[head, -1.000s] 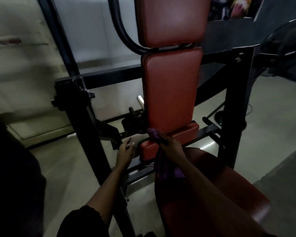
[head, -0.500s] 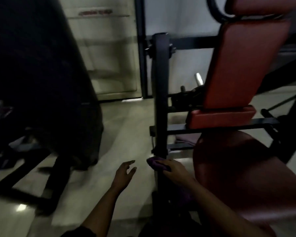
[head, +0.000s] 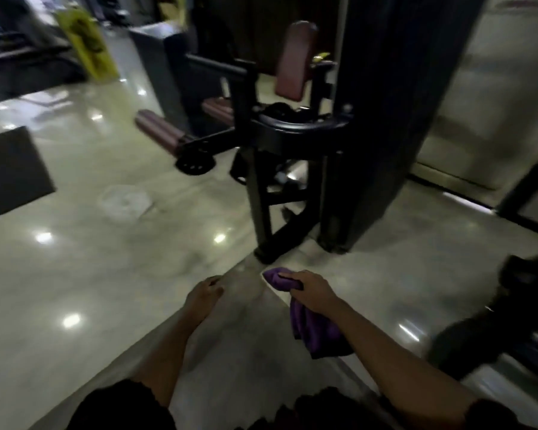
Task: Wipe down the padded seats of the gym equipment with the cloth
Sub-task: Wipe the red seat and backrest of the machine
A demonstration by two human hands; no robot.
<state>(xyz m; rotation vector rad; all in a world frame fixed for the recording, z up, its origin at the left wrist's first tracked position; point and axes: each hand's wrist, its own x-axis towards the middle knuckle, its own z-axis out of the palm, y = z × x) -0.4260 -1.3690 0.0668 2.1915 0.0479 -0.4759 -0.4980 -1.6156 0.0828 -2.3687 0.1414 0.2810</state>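
On my feed the glossy pale floor [head: 90, 274] fills most of the view, and ahead stands a black-framed gym machine [head: 292, 135] with an upright maroon back pad [head: 295, 60], a maroon seat pad [head: 217, 110] lower left of it and a padded roller [head: 159, 130] jutting out low. Well short of it, my right hand [head: 312, 288] grasps the purple cloth [head: 316, 332], one bunched end poking past the fingers, the rest hanging under the wrist. My left hand [head: 204, 294] hangs nearby, loosely curled, holding nothing.

Gym: black steel machine [head: 292, 135] with maroon back pad [head: 295, 60] and leg roller [head: 159, 128] beyond right grip [head: 311, 287], glossy floor [head: 106, 274].
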